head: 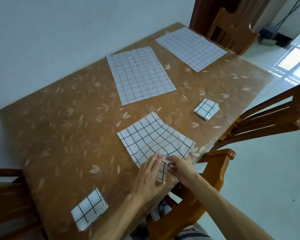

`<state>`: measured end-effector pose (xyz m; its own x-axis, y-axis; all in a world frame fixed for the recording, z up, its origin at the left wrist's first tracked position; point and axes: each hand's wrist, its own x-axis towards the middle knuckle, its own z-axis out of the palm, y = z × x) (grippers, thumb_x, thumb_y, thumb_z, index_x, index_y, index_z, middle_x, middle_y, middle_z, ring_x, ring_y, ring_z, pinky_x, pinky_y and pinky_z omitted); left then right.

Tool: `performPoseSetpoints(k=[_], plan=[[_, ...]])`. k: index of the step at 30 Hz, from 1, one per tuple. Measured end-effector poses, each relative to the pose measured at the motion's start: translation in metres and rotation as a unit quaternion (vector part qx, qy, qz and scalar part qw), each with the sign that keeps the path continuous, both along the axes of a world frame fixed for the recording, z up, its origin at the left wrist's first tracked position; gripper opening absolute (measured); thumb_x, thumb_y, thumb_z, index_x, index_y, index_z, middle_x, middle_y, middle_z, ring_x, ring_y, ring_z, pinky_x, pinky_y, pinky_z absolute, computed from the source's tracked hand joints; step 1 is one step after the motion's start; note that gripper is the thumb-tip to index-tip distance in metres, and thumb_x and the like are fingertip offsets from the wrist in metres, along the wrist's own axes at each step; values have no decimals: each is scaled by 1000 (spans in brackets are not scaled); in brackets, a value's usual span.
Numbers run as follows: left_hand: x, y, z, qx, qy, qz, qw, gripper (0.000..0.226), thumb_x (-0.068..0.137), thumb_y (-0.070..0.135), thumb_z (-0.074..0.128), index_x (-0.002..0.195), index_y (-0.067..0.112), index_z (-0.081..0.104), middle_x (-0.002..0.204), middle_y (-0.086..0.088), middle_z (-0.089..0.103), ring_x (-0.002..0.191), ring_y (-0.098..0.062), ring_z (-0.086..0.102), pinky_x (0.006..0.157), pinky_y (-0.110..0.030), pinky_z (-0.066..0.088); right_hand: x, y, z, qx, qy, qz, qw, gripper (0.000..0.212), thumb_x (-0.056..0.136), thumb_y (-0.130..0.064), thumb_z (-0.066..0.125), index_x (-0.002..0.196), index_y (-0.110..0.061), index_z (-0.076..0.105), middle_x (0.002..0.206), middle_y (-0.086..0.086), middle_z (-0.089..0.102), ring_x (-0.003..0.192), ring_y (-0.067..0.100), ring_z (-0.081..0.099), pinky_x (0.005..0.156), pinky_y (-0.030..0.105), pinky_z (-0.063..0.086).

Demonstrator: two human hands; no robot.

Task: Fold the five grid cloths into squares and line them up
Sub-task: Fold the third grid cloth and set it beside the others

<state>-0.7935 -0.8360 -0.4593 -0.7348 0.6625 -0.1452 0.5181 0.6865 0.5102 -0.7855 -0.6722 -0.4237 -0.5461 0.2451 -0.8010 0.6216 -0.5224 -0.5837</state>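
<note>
Five white cloths with dark grid lines lie on the brown table (62, 129). The near cloth (151, 137) is partly folded, its near corner hanging over the table edge. My left hand (149, 177) rests flat on that near part, fingers straight. My right hand (180, 168) pinches the cloth's edge beside it. One folded square (89, 209) sits at the near left. Another folded square (206, 109) sits at the right. Two unfolded cloths lie farther back, one in the middle (140, 75) and one at the far right (191, 47).
Wooden chairs stand around the table: one right under my arms (215, 172), one at the right (270, 123), one at the far end (232, 30), one at the near left (5, 196). A white wall runs along the table's left side. Pale floor lies to the right.
</note>
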Motion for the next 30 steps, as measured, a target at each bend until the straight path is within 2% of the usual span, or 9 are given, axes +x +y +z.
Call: performPoseSetpoints(k=[3,6,10,13,15,17,20,24,30], plan=[[4,-10,-7,-36,-19,-2,999,111,81,54,62,155,28,-17,165,7,-19,150,-10,-20,124,-36,-3,3,0,-4,-41,-7,-24,999,11,92,5,60,100,3,52,61,13,60,51,18,61,47,25,53],[8,-22,-20,-49,-21,57,997,112,86,20,73,154,29,-15,167,4,-1,153,-12,-3,125,-41,13,4,8,-7,-30,-18,-29,999,11,93,2,58,104,4,55,67,14,62,52,17,64,45,24,53],[7,-33,-27,24,-14,143,989,88,80,-18,57,153,22,30,154,7,40,144,-4,29,118,-36,33,4,21,8,-6,-10,49,999,27,94,-12,64,113,3,53,79,18,67,57,19,70,47,26,53],[2,-38,-25,78,-49,178,980,60,89,-9,56,136,28,55,132,14,58,123,5,46,104,-19,44,7,37,19,54,22,157,986,51,87,-34,75,122,-9,47,103,18,70,78,24,76,61,30,58],[-2,-38,-19,107,-93,206,968,32,101,13,52,118,39,60,97,15,68,85,6,61,73,-10,48,8,53,19,116,63,216,967,82,76,-45,82,138,-19,34,126,12,62,92,21,74,73,30,59],[-8,-35,-15,135,-135,258,947,22,104,32,47,95,51,54,60,13,51,50,3,48,55,-9,35,3,69,13,146,82,242,956,113,70,-42,88,154,-31,12,140,-2,46,108,21,66,88,36,57],[-17,-34,-18,163,-200,332,907,28,102,31,50,77,43,48,68,17,40,61,4,36,62,-15,31,-14,87,-3,204,53,287,934,128,65,-27,92,156,-34,1,154,-2,33,122,27,56,106,50,46],[-30,-39,-27,183,-261,387,865,34,105,28,46,75,14,54,70,1,45,65,-11,42,67,-32,33,-42,92,-26,239,22,357,903,116,74,-11,86,157,-24,6,155,7,38,104,23,66,87,40,56],[-42,-36,-26,171,-293,469,815,24,106,26,41,88,38,53,90,20,50,87,1,50,74,-19,36,-69,90,-53,280,5,451,848,77,80,-29,81,145,-14,43,114,9,69,95,18,63,75,28,55]])
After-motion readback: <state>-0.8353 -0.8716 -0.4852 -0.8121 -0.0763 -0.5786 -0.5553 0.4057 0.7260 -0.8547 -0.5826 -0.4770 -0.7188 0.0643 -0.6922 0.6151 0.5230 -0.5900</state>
